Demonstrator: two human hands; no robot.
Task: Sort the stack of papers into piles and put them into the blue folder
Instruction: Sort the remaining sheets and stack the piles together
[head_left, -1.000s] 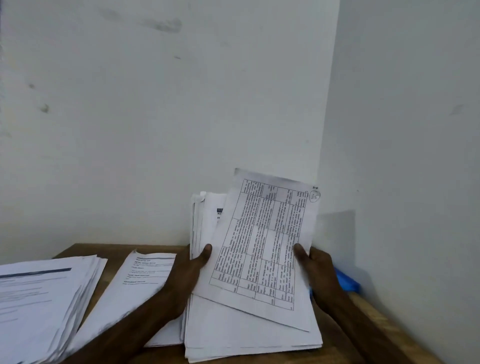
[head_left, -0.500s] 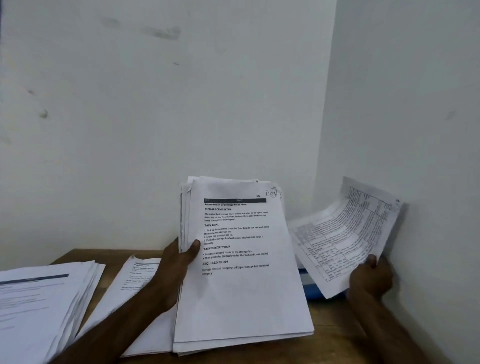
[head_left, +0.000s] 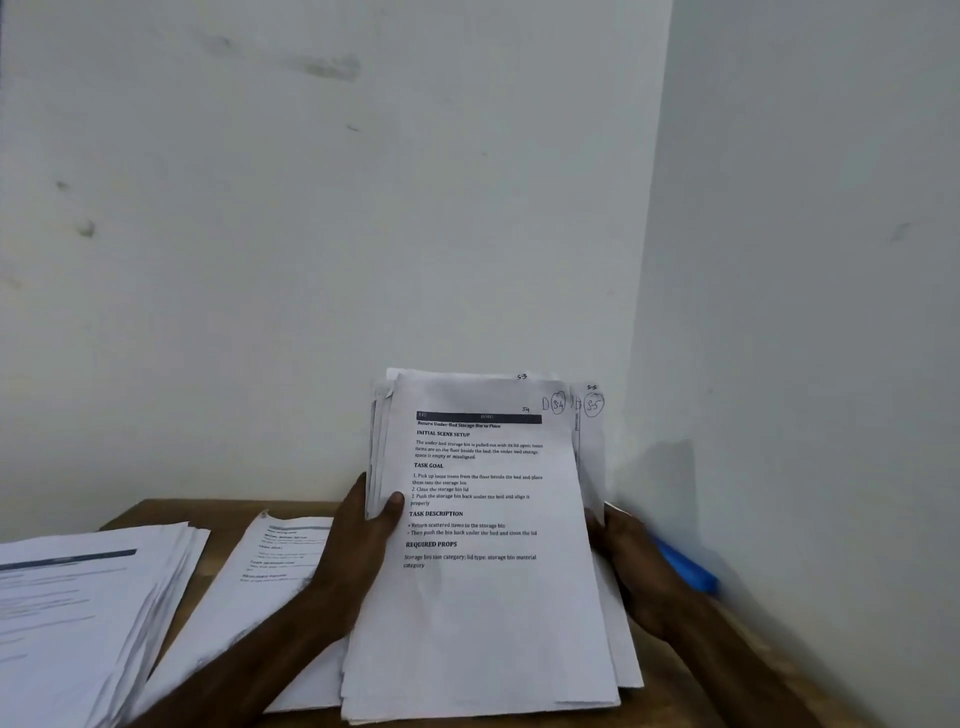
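A stack of papers (head_left: 488, 613) stands tilted on the wooden table (head_left: 675, 696), with a printed text sheet in front. A sheet marked S-5 (head_left: 592, 441) pokes out behind it on the right. My left hand (head_left: 363, 535) grips the stack's left edge, thumb on the front sheet. My right hand (head_left: 631, 566) holds the right edge, where the offset sheet sits. The blue folder (head_left: 685, 569) lies behind my right hand against the right wall, mostly hidden.
A thick pile of printed sheets (head_left: 78, 618) lies at the table's left. A thinner pile (head_left: 270, 577) lies between it and my left arm. White walls meet in a corner just behind the stack and close off the right side.
My right hand took the table-printed sheet off the stack and swung it right toward the wall. It is now back at the stack's right edge, and a text sheet faces me.
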